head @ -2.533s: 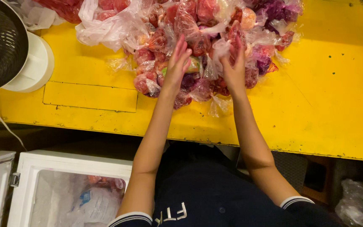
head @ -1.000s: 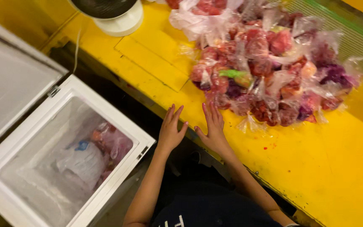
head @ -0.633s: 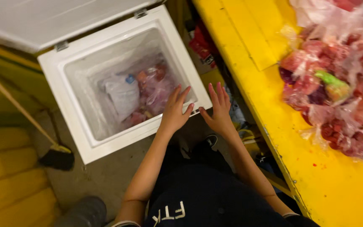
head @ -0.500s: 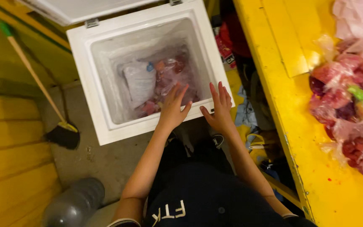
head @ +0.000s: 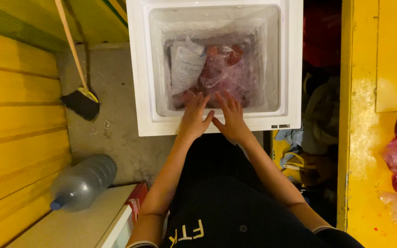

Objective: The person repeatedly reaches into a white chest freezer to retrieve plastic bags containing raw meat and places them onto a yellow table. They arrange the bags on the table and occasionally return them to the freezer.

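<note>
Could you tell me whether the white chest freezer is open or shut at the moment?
Open. The chest freezer shows its frosted inside, with clear bags of red pieces lying in it.

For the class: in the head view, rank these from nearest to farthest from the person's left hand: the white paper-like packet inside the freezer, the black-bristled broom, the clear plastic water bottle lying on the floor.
1. White paper-like packet, inside the white chest freezer, just beyond the left hand.
2. Black-bristled broom, on the floor to the left.
3. Clear plastic water bottle, lying lower left.

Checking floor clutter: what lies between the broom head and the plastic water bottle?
Head view: only bare concrete floor separates the broom head from the water bottle.
</note>
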